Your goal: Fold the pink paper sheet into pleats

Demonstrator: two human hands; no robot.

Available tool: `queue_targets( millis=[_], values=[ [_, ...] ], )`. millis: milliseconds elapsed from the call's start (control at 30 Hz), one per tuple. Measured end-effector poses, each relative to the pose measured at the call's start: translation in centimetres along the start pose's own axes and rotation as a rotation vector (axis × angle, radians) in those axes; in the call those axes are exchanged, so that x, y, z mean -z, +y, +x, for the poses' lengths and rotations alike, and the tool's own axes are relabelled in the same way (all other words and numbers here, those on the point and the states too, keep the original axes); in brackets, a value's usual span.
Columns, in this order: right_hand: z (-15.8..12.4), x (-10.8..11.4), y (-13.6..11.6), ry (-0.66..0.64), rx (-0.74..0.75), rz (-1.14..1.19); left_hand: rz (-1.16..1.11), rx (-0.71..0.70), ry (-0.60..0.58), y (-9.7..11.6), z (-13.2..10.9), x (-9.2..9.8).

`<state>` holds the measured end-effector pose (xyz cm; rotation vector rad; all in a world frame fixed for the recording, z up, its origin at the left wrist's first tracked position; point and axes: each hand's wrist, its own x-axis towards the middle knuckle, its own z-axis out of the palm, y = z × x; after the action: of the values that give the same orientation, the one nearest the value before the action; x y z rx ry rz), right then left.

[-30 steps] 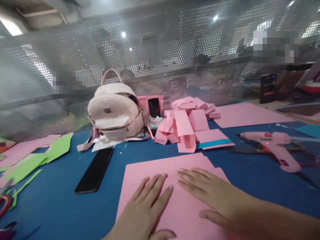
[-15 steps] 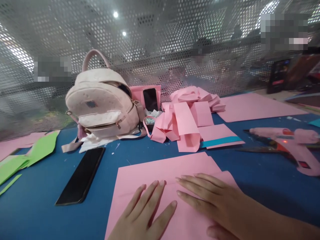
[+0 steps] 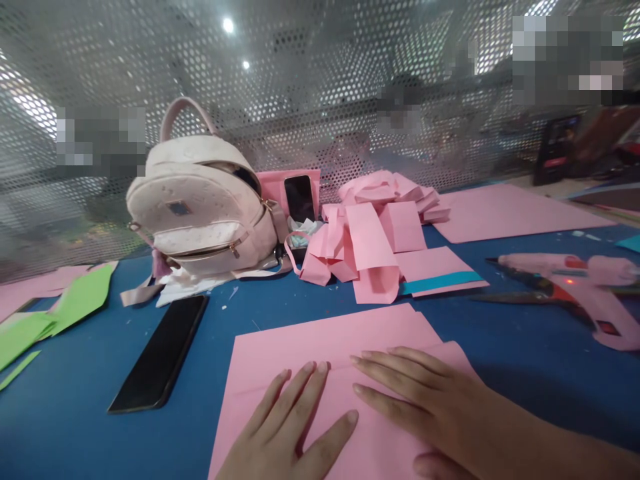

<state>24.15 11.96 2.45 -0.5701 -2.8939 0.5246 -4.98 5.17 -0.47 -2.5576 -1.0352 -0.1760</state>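
Observation:
A large pink paper sheet [image 3: 320, 340] lies on the blue table [image 3: 90, 427] right in front of me. Both my hands rest flat on it. My left hand [image 3: 290, 430] has its fingers stretched out and slightly apart, pointing away from me. My right hand [image 3: 425, 400] lies beside it with fingers extended to the left, its fingertips close to the left hand's. A faint crease line runs across the sheet just beyond my fingertips. Neither hand holds anything.
A black phone [image 3: 160, 353] lies left of the sheet. Behind it stands a pale pink backpack [image 3: 200, 213], then a pile of folded pink paper pieces [image 3: 380, 233]. A pink glue gun [image 3: 585, 280] lies at the right. Green paper scraps [image 3: 75, 300] sit far left; perforated metal screen [image 3: 300, 100] at the back.
The view has dropped and swung left, so the table objects sit higher and closer. My hands have stayed flat on the pink sheet, the left sliding slightly toward me.

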Motion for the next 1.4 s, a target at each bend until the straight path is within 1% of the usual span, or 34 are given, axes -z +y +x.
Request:
queue_targets(
  millis=[133,200,267,333,367,467,533,733,833,933,1167,1400],
  values=[
    [-0.3,-0.8,0.7,0.047,-0.001,0.009,-0.011,-0.001,-0.014,0.1,0.0,0.3],
    [-0.7,-1.4,1.3,0.129,0.000,0.001,-0.009,0.002,0.003,0.1,0.0,0.2],
    [-1.0,-1.8,1.8,0.257,-0.044,0.008,-0.009,0.005,0.031,0.1,0.0,0.0],
    [-1.1,-1.7,2.0,0.350,-0.087,0.011,-0.006,0.010,0.062,0.2,0.0,-0.3],
    [-1.1,-1.4,2.0,0.367,-0.097,0.014,-0.003,0.012,0.080,0.3,0.0,-0.5],
    [-0.7,-0.2,1.9,0.335,-0.130,0.049,0.005,0.020,0.127,0.4,0.0,-1.1],
    [-0.5,0.7,2.1,0.305,-0.159,0.099,0.006,0.021,0.139,0.5,0.0,-1.3],
    [-0.6,2.4,4.1,0.119,-0.192,0.361,0.002,0.007,0.129,0.4,0.0,-1.3],
    [-0.6,2.7,4.7,0.116,-0.224,0.461,-0.016,0.020,0.122,0.5,0.0,-1.1],
    [-0.6,2.9,4.6,0.120,-0.234,0.506,-0.029,0.024,0.111,0.5,0.0,-0.9],
    [-0.6,2.9,4.5,0.127,-0.215,0.516,0.002,-0.012,0.098,0.3,0.1,-0.8],
    [-0.6,2.9,4.5,0.127,-0.199,0.511,-0.015,0.004,0.110,0.4,0.2,-0.5]
  ],
)
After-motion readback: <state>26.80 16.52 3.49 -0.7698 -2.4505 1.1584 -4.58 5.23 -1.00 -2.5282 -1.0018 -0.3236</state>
